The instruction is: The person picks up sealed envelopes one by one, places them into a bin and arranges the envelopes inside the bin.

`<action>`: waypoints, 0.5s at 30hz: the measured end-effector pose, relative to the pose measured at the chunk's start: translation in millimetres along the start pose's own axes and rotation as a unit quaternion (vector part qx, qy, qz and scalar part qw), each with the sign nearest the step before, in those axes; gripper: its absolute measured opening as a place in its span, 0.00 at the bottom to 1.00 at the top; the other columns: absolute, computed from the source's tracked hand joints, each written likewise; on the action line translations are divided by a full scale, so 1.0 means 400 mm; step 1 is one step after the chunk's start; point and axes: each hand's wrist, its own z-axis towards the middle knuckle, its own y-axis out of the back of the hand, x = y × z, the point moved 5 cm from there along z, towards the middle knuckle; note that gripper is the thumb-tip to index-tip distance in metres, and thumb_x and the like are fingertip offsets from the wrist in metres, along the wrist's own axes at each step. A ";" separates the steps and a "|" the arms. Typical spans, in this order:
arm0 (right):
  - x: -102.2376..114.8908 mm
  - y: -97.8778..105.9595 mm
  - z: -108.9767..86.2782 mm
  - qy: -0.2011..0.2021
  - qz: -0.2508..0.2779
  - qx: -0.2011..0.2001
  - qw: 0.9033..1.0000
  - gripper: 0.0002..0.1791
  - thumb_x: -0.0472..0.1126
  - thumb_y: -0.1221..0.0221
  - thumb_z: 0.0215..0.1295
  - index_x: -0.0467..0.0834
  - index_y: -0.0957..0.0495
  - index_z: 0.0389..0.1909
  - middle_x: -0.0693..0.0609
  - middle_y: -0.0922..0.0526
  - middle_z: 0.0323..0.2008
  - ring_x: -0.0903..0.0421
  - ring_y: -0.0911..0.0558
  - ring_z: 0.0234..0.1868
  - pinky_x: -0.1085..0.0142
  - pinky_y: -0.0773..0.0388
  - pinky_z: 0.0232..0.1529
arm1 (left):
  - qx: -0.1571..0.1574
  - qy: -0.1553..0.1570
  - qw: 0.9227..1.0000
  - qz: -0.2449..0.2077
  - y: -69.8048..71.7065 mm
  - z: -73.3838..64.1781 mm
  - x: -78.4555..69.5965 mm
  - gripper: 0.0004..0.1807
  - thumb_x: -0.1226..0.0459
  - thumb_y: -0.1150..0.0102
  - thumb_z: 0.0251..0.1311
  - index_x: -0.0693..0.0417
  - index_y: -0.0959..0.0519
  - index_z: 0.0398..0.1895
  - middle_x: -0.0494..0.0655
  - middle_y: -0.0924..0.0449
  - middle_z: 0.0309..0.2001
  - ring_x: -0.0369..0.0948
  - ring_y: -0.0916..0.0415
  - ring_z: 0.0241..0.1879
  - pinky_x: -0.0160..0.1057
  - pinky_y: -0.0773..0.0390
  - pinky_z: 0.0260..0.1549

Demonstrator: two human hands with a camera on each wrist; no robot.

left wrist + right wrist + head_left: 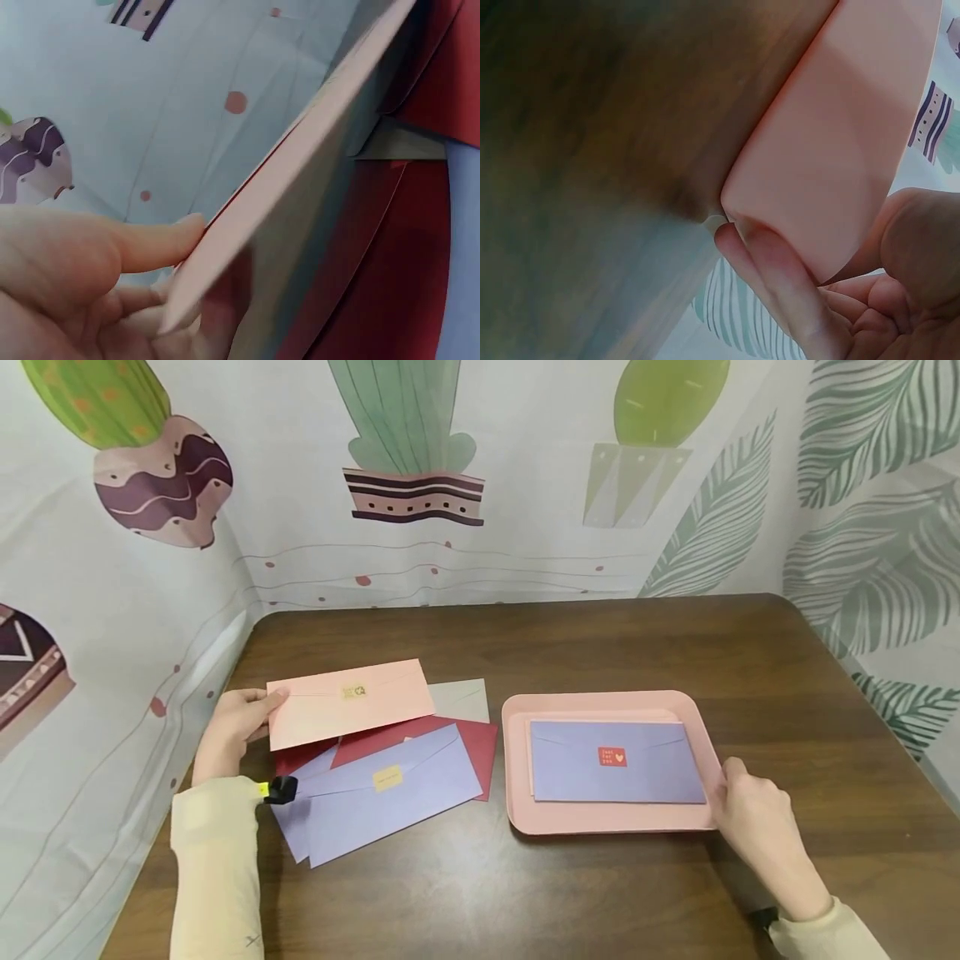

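Note:
My left hand (236,727) pinches the left end of a pink envelope (348,703) with a gold sticker. In the left wrist view the thumb (169,244) presses one face of it, fingers behind. The envelope is tilted up over a loose pile: a purple envelope (393,797) with a yellow sticker, red envelopes (480,752) and a grey one (463,699). At the right, my right hand (757,810) grips the right edge of a pink tray (600,818), fingers under its rim in the right wrist view. On the tray lies a purple envelope (570,768) with a red sticker, over a pink one mostly hidden.
Everything lies on a brown wooden table (525,902) with rounded back corners. A white cloth (540,552) printed with cacti and leaves hangs behind and along both sides. The pile's right edge lies close to the tray's left side.

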 end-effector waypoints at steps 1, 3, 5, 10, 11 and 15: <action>-0.001 0.000 0.001 0.000 0.000 0.000 1.000 0.10 0.26 0.46 0.49 0.36 0.39 0.19 0.44 0.36 0.07 0.41 0.33 0.08 0.45 0.38 0.11 | 0.020 -0.006 0.999 -0.028 0.000 -0.002 0.002 0.34 0.51 0.49 0.68 0.75 0.37 0.60 0.32 0.25 0.31 0.25 0.25 0.27 0.24 0.21 0.29; -0.001 0.001 0.002 -0.001 0.000 0.000 1.000 0.10 0.26 0.46 0.49 0.36 0.38 0.19 0.44 0.36 0.07 0.40 0.33 0.09 0.44 0.38 0.11 | 0.064 -0.018 0.993 -0.093 -0.003 -0.008 0.005 0.28 0.55 0.49 0.69 0.72 0.36 0.57 0.28 0.24 0.27 0.24 0.24 0.27 0.25 0.20 0.30; -0.001 0.002 0.002 -0.001 0.000 0.000 1.000 0.10 0.26 0.46 0.49 0.36 0.38 0.19 0.43 0.36 0.07 0.39 0.33 0.09 0.44 0.38 0.11 | 0.098 -0.022 0.982 -0.161 -0.006 -0.013 0.007 0.19 0.58 0.47 0.69 0.64 0.33 0.52 0.30 0.21 0.26 0.26 0.22 0.28 0.26 0.19 0.31; 0.002 0.002 0.003 -0.004 0.001 0.007 1.000 0.10 0.26 0.47 0.49 0.36 0.39 0.19 0.45 0.37 0.06 0.42 0.34 0.08 0.45 0.38 0.11 | 0.158 -0.034 0.945 -0.283 -0.009 -0.026 0.012 0.04 0.65 0.47 0.69 0.52 0.28 0.44 0.37 0.17 0.31 0.31 0.18 0.32 0.29 0.17 0.34; 0.002 0.002 0.003 -0.005 0.002 0.010 1.000 0.10 0.26 0.47 0.49 0.37 0.39 0.19 0.45 0.37 0.07 0.43 0.34 0.09 0.46 0.38 0.11 | 0.165 -0.036 0.940 -0.298 -0.009 -0.029 0.013 0.04 0.66 0.48 0.69 0.51 0.27 0.44 0.38 0.16 0.32 0.32 0.18 0.33 0.30 0.17 0.35; 0.003 0.003 0.002 -0.007 0.002 0.017 1.000 0.10 0.26 0.47 0.50 0.37 0.39 0.19 0.46 0.37 0.07 0.45 0.35 0.09 0.46 0.38 0.11 | 0.192 -0.038 0.911 -0.364 -0.010 -0.039 0.018 0.08 0.69 0.54 0.71 0.50 0.25 0.44 0.41 0.15 0.34 0.35 0.16 0.35 0.32 0.16 0.36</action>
